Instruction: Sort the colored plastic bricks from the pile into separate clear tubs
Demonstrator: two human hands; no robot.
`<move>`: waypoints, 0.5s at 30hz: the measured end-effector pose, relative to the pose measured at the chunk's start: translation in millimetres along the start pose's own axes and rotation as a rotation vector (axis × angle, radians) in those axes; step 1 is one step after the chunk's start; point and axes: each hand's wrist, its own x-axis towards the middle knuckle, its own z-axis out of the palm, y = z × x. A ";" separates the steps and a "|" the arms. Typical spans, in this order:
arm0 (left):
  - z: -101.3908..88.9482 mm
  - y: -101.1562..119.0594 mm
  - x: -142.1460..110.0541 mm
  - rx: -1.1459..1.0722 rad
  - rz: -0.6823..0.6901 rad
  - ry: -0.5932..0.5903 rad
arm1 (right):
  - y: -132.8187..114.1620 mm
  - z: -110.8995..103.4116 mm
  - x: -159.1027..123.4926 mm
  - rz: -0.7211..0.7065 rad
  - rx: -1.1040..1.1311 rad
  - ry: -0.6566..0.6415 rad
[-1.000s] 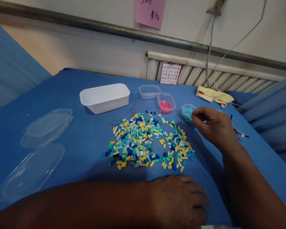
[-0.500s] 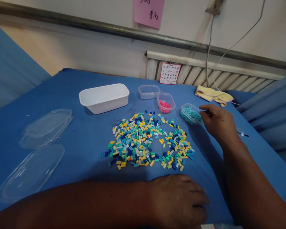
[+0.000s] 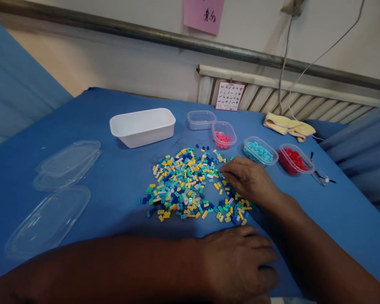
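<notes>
Small toy building bricks (image 3: 180, 181) in yellow, blue, teal, green and white lie in a loose spread pile on the blue cloth. Over the pile's right side is my right hand (image 3: 251, 177), its fingers bent and drawn together, the tips among the bricks; what they hold, if anything, is hidden. My left hand (image 3: 237, 261) rests palm down on the cloth, in front of the pile, with fingers stretched out. Beyond my right hand stand clear tubs: one of pink bricks (image 3: 221, 139), one of turquoise bricks (image 3: 259, 151) and one of red bricks (image 3: 294, 160).
A white bin (image 3: 142, 128) stands behind the pile, beside an empty clear tub (image 3: 201, 120). Clear lids (image 3: 50, 219) lie at left. Glasses (image 3: 323, 177) and a folded yellow cloth (image 3: 288, 125) are at right. A radiator (image 3: 262, 97) lines the wall.
My right hand has moved left and down from beside the turquoise tub to the pile, uncovering the red tub. The left hand stays in place; the view has shifted slightly.
</notes>
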 end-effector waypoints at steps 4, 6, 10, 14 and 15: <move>0.6 0.1 0.9 -0.010 0.007 0.007 | 0.0 8.4 2.9 0.032 -0.038 -0.086; 1.0 0.0 0.4 -0.012 0.011 0.005 | 2.2 9.5 3.0 0.043 -0.047 -0.098; 1.9 0.0 -0.1 -0.021 0.006 -0.009 | 2.7 9.0 3.0 0.052 -0.054 -0.104; 2.7 0.6 0.7 -0.024 0.002 -0.030 | -6.0 6.1 4.3 0.014 -0.042 -0.085; 2.8 0.8 1.0 -0.021 -0.001 -0.034 | -9.2 5.9 4.7 -0.006 -0.025 -0.065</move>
